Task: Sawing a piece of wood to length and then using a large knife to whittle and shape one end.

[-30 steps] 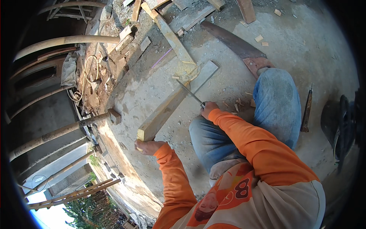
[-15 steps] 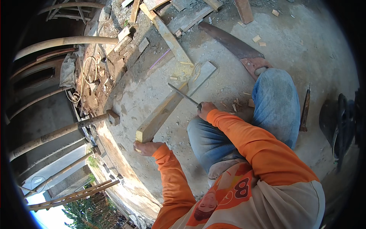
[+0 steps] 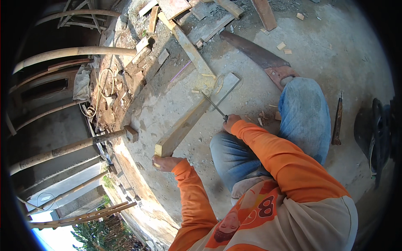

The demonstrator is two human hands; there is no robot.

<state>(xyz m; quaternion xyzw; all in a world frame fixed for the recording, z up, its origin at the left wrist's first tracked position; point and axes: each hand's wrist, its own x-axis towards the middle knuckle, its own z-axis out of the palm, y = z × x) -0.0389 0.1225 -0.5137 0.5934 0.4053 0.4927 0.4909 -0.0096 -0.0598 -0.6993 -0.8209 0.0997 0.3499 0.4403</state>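
Observation:
A squared wooden beam (image 3: 184, 130) slants away from me across the concrete floor. Its near end, raised off the floor, is gripped by my left hand (image 3: 168, 163). My right hand (image 3: 231, 123) is closed round the handle of a long narrow-bladed knife (image 3: 215, 107), seen nearly edge-on. The blade slants over the beam's farther part; I cannot tell whether it touches the wood. Beyond the blade, the beam's far end meets another plank (image 3: 192, 50), with pale shavings (image 3: 207, 79) scattered around them.
A handsaw (image 3: 259, 54) lies ahead of my right knee (image 3: 305, 113). To the right are a chisel-like tool (image 3: 337, 121) and a dark object (image 3: 372, 134). Scrap boards (image 3: 209, 29) are piled at the back. Bamboo poles (image 3: 71, 148) and a coiled hose (image 3: 100, 90) are at the left.
My right hand has moved slightly, and the blade has slid toward the beam's far end, its angle steeper. My left hand still holds the near end. The whole view has shifted a little.

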